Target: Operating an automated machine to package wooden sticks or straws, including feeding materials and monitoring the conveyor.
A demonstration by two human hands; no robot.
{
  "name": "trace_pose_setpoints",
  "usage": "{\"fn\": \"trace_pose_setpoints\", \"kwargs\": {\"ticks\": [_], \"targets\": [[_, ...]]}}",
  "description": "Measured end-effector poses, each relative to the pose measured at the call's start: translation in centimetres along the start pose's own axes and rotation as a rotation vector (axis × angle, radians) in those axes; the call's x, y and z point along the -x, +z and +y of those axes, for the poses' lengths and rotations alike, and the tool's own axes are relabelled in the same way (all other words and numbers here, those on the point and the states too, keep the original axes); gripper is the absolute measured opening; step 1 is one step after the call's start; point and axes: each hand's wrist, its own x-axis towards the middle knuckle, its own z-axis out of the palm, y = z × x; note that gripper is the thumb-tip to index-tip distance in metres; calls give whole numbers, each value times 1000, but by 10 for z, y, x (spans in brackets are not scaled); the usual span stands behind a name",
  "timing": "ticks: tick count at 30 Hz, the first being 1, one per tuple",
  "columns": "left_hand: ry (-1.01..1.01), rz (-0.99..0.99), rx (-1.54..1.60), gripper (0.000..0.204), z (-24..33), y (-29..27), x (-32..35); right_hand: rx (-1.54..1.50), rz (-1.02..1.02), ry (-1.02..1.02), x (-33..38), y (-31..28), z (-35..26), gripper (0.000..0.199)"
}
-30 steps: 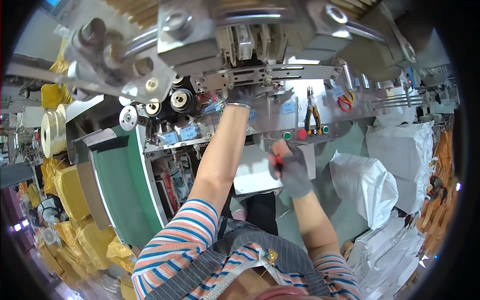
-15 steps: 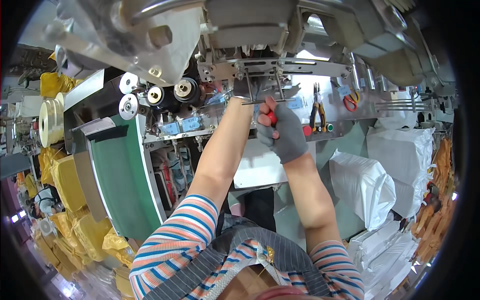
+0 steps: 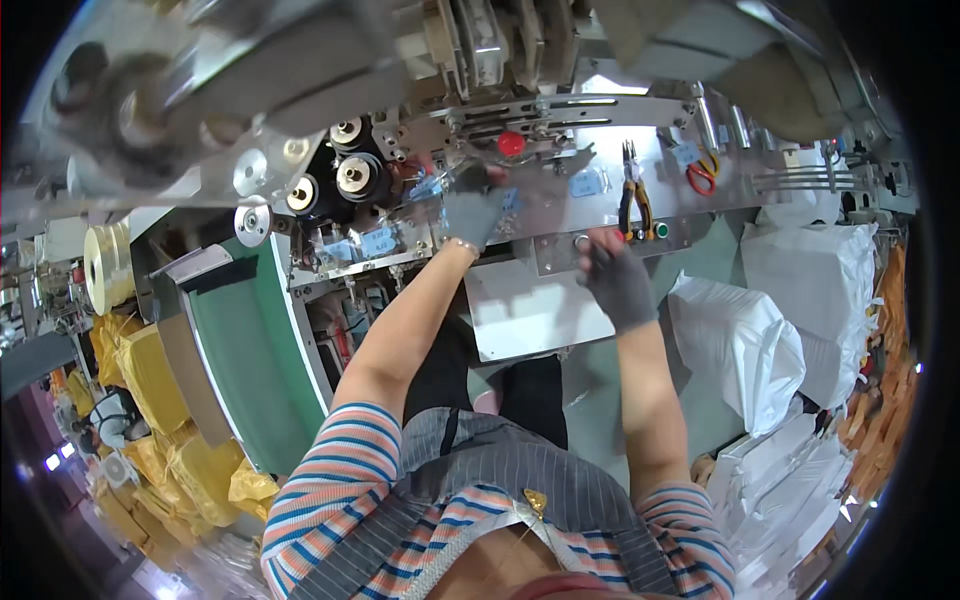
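**Two gloved hands at the steel machine face, the left one deeper in**

Two things frame the work on the far left: a green conveyor belt (image 3: 245, 370) sloping down beside the person, and a cluster of black and silver rollers (image 3: 350, 180) just above it. Right of the rollers, the left hand (image 3: 472, 210), in a grey knit glove, reaches up and touches the mechanism under a round red knob (image 3: 511, 143); its fingers look curled onto a small part there, though motion blur hides what, if anything, they grip. The knob sits directly above and slightly right of this hand, so the left hand is the nearer one. Further right and lower, the right hand (image 3: 617, 283), also grey-gloved, hangs loosely closed in front of the steel panel (image 3: 600, 215), holding nothing I can make out. Beyond it hang yellow-handled pliers (image 3: 634, 195), then white filled sacks (image 3: 740, 340).
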Motion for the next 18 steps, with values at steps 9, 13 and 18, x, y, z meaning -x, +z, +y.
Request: {"fn": "trace_pose_setpoints", "kwargs": {"ticks": [9, 13, 18], "targets": [[0, -434, -684, 31, -40, 21, 11, -35, 277, -20, 57, -90, 30, 28], [154, -506, -715, 17, -47, 3, 6, 41, 297, -144, 47, -90, 4, 27], [-13, -530, -508, 10, -35, -47, 5, 192, 247, -296, 21, -102, -49, 30]]}}
